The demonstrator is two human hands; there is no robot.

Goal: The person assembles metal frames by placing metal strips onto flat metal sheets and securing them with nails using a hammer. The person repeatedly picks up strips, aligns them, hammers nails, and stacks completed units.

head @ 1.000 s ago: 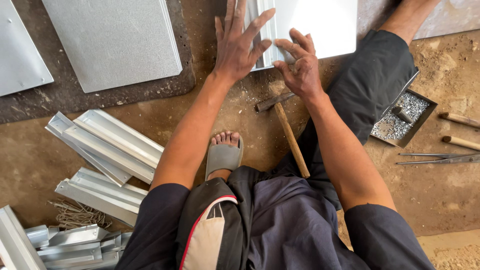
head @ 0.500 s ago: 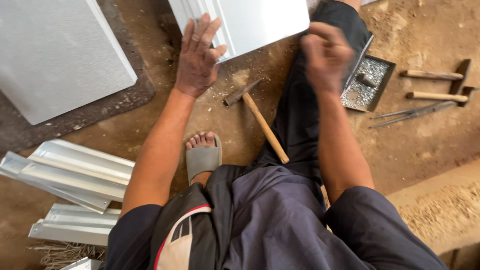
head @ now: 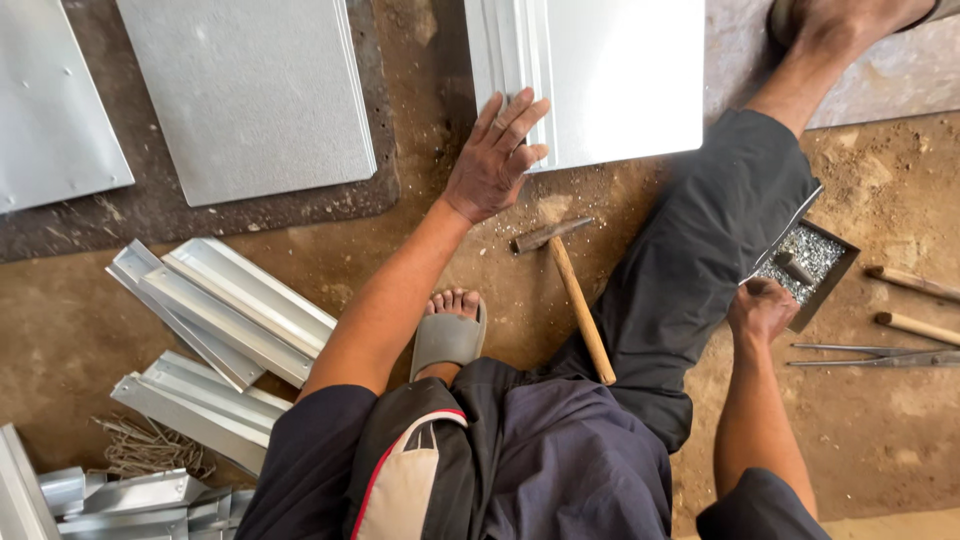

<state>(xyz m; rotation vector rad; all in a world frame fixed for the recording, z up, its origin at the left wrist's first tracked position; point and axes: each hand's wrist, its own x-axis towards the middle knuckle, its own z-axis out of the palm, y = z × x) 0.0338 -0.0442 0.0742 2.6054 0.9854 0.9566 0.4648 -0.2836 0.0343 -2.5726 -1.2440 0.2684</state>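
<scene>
I sit on a dirt floor with one leg stretched out. My left hand (head: pixel 495 155) lies flat, fingers spread, on the near corner of a shiny metal sheet (head: pixel 610 75). My right hand (head: pixel 762 308) is curled at the edge of a small metal tray (head: pixel 835 275) filled with small nails or rivets; what the fingers hold is hidden. A hammer with a wooden handle (head: pixel 575 290) lies on the ground between my two arms, touched by neither hand.
Two more flat metal sheets (head: pixel 250 90) lie at the upper left. Folded metal channel pieces (head: pixel 225 310) are piled at the left. Wooden-handled tools (head: pixel 915 285) and thin metal tongs (head: pixel 880 355) lie at the right. My foot in a grey sandal (head: pixel 447 335) is tucked in.
My right hand has left the metal sheet and moved down to the tray of nails. My left hand stays pressed on the sheet's corner. The view has shifted.
</scene>
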